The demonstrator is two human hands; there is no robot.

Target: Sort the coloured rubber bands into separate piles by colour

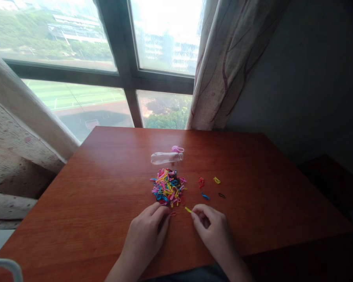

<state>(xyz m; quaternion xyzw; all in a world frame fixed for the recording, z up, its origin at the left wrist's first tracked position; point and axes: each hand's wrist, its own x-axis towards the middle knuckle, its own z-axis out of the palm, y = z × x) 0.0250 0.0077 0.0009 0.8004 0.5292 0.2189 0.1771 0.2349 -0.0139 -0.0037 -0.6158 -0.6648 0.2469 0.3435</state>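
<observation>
A heap of small rubber bands (168,187) in pink, yellow, blue, red and black lies at the middle of the table, just beyond my hands. My left hand (148,225) is at the heap's near edge, thumb and forefinger closed, with a red rubber band (173,213) showing at their tips. Between the thumb and forefinger of my right hand (210,224) is a yellow rubber band (188,210), pointing towards the heap. To the heap's right lie separate red bands (201,182), yellow bands (217,180), a blue band (205,196) and a black band (221,195).
Behind the heap a clear bottle (166,158) lies on its side, with a pink cap with a loop (177,149) beside its neck. The brown wooden table (106,176) meets a window at the back, with curtains (223,58) on both sides.
</observation>
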